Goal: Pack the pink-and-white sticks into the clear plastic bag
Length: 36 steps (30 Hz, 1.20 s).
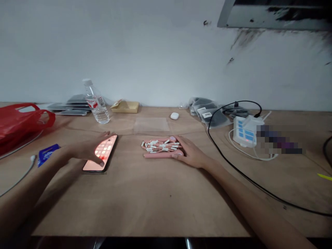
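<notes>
A lit smartphone (110,147) with a dark edge lies face up on the table. My left hand (89,147) is over its left part, fingers stretched toward the top end and thumb apart over the lower screen. Near the middle lies a bundled skipping rope (161,146) with white and pink beads, between two pink handles. My right hand (193,154) wraps round its right end, thumb at the near handle and fingers at the far one. Some of the fingers are hidden.
Behind stand a tilted-looking water bottle (100,109), a cardboard box (126,107), a white earbud case (174,116) and grey packets (207,110). A red bag (18,124) and blue packet (48,154) lie left. Right are a power strip (245,133) and black cable (233,167).
</notes>
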Motion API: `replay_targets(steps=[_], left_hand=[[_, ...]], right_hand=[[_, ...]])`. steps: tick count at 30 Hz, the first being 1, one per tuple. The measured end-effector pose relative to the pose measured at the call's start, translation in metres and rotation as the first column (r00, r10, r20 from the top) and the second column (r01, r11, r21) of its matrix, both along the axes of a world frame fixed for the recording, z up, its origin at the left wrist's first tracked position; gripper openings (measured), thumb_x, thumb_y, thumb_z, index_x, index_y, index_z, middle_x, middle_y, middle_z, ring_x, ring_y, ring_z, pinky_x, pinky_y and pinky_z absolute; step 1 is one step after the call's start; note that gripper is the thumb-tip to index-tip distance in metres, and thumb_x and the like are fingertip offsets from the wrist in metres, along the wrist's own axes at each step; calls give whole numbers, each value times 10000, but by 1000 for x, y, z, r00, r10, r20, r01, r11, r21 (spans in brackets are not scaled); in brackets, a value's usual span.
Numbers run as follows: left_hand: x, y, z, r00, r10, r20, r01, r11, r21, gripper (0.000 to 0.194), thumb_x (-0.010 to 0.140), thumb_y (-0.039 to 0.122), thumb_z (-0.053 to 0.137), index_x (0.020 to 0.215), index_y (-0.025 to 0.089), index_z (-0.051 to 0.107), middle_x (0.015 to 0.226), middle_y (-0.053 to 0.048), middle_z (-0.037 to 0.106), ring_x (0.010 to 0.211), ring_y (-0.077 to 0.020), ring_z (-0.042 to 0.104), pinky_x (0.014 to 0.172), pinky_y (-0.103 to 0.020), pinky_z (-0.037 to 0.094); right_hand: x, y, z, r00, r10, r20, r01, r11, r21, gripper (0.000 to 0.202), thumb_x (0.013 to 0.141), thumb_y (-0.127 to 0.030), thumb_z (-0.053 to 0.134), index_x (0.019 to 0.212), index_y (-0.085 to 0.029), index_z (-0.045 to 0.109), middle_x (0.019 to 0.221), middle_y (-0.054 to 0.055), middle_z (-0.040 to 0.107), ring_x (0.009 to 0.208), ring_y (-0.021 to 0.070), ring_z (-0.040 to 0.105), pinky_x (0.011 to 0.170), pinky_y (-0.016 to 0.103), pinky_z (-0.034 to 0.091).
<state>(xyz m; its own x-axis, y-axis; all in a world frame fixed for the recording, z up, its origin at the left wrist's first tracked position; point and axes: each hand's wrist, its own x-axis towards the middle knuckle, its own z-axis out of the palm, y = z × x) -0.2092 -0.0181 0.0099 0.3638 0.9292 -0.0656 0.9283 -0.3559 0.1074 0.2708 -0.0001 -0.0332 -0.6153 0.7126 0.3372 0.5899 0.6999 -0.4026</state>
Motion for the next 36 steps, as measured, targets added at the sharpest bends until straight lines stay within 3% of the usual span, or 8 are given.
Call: replay_targets(steps=[5,9,13,17,23,29,32,36], left_hand=[[21,16,-1,961,-19,274,-22,989,146,720,890,678,434,1433,208,485,1506,-126,496,1370,-313,477,1108,-478,397],[87,-4,4,914,-79,398,-8,978,211,520,983,571,350,1259,211,605,1264,-106,675,1145,-260,643,992,-419,509],[163,-28,-11,924,-285,255,247,954,170,702,956,568,466,1508,152,346,1579,-187,368,1471,-336,330,1157,-500,350],[205,-25,-36,929,-286,236,265,957,118,865,965,609,403,1561,44,130,1626,-288,163,1533,-386,76,1189,-581,241],[218,-5,-28,891,-395,225,364,916,166,764,977,536,404,1563,103,176,1618,-220,264,1529,-337,168,1202,-529,245],[218,61,-3,967,-193,168,131,937,325,611,1005,476,365,1487,100,363,1586,-218,327,1507,-331,232,1190,-507,246],[217,93,-9,998,8,64,-23,972,234,713,998,592,313,1511,97,341,1604,-245,276,1498,-427,205,1149,-630,208],[213,105,-21,1000,12,-23,-6,969,249,738,1000,632,216,1520,126,352,1582,-233,331,1478,-404,270,1140,-601,221]], right_hand=[[1,0,-1,1000,12,0,-12,1000,11,749,899,-621,591,1491,-224,357,1424,187,542,1289,374,529,1048,572,441],[4,2,-8,1000,-14,17,14,1000,7,840,895,-630,583,1549,-197,283,1512,214,457,1366,402,466,1084,604,409],[5,2,-11,1000,19,5,-19,999,39,847,920,-545,582,1595,-212,194,1627,195,294,1461,391,347,1133,612,354],[-7,-6,2,997,77,-2,-76,985,153,724,924,-408,587,1569,-260,292,1598,132,379,1450,353,375,1162,580,333],[-25,-13,10,986,43,159,-72,980,186,774,893,-540,628,1539,-220,345,1495,160,497,1389,361,433,1168,595,309],[-26,-10,14,980,-63,187,25,980,199,680,804,-546,716,1366,-208,535,1353,164,541,1265,383,480,1099,602,363],[-26,-7,15,981,-55,186,15,977,210,651,767,-537,745,1297,-202,570,1341,168,532,1257,385,467,1087,586,371],[-21,-2,13,979,-55,195,28,990,140,710,743,-570,762,1317,-201,566,1229,161,569,1136,355,548,983,515,470]])
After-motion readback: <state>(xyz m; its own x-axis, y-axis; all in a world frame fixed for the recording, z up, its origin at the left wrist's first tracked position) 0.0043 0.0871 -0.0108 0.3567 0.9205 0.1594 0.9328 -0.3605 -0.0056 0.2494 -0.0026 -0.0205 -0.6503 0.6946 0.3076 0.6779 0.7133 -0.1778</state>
